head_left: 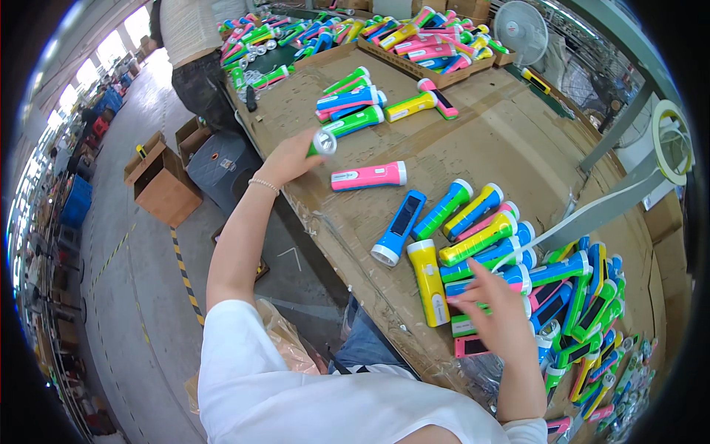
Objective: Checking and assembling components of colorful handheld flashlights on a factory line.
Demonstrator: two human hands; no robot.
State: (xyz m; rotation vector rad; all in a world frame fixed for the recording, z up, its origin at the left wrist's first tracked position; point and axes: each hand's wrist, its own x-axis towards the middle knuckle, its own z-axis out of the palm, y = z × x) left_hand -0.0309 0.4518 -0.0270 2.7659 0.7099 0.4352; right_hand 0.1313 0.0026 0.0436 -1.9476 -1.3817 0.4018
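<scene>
My left hand (290, 158) is closed round a green flashlight (322, 143) with a white-rimmed lens, held over the table's left edge. A pink flashlight (366, 176) lies just to its right. My right hand (501, 312) hovers over a row of flashlights, its fingers apart and nothing seen between them. Beside its fingertips lie a yellow flashlight (427, 281) and a yellow-green flashlight (477, 240). A blue flashlight (399, 228) with a dark panel rests between the two hands.
A dense heap of flashlights (592, 311) covers the right side. More fill a cardboard tray (414, 65) at the far end, near a white fan (521, 31). A grey post with a tape roll (671, 140) rises at right. Open cartons (167, 185) stand on the floor at left.
</scene>
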